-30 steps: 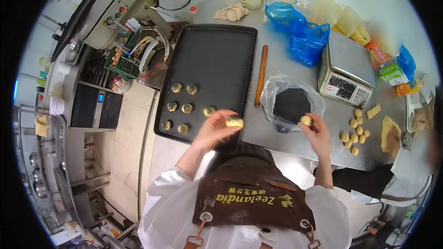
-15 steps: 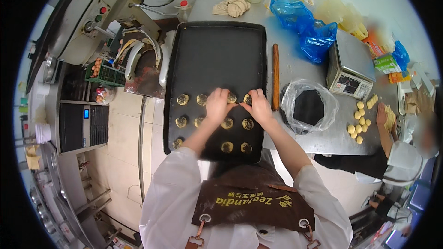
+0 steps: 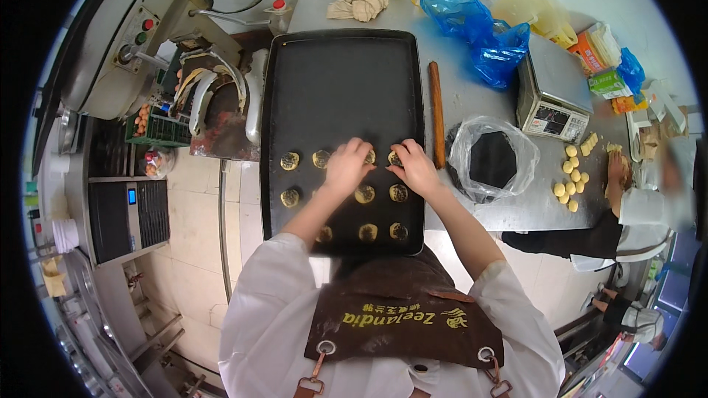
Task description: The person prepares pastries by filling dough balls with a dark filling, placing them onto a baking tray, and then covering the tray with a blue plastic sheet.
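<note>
Round dough pieces (image 3: 365,194) topped with black seeds lie in rows on a large black baking tray (image 3: 339,74). Over the row farthest from me, my left hand (image 3: 349,168) has its fingers curled around the edge of one dough piece (image 3: 371,156). Beside it, my right hand (image 3: 415,168) grips the row's rightmost dough piece (image 3: 394,158) between thumb and fingers. Both pieces rest on the tray and are partly covered by my fingers. My left wrist and forearm partly hide other pieces in the nearer rows.
Right of the tray lie a wooden rolling pin (image 3: 436,114) and a bowl lined with clear plastic (image 3: 461,155). Beyond are a scale (image 3: 553,88), blue plastic bags (image 3: 498,51) and plain dough balls (image 3: 570,177). A co-worker's hand (image 3: 615,169) works at far right. A mixer (image 3: 110,51) stands left.
My thumbs have drawn slightly apart, while both hands stay at the same two dough pieces. The whole view has shifted a little. The co-worker's hand has moved over the dough at far right.
</note>
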The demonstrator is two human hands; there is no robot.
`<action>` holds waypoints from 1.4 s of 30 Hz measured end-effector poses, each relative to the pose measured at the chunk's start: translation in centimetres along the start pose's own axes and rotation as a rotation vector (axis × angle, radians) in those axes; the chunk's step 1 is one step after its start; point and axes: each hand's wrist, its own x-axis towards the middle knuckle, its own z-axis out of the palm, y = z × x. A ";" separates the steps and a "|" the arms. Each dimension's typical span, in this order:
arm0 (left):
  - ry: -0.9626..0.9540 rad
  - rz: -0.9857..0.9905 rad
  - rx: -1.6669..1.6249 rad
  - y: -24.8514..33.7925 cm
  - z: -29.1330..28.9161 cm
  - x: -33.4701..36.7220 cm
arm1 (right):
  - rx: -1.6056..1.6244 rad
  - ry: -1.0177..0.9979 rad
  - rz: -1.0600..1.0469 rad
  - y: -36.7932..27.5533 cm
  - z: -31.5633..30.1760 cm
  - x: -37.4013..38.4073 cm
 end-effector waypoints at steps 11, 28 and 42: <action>0.063 0.302 0.135 -0.2 -0.5 0.7 | -0.125 0.157 -0.116 -0.9 -1.6 -1.3; 0.137 0.095 -0.420 30.2 6.9 1.9 | -0.393 0.537 0.360 28.4 -24.0 -28.7; -0.360 0.348 -0.378 49.2 22.8 11.1 | 1.228 0.821 0.482 35.4 -31.3 -36.2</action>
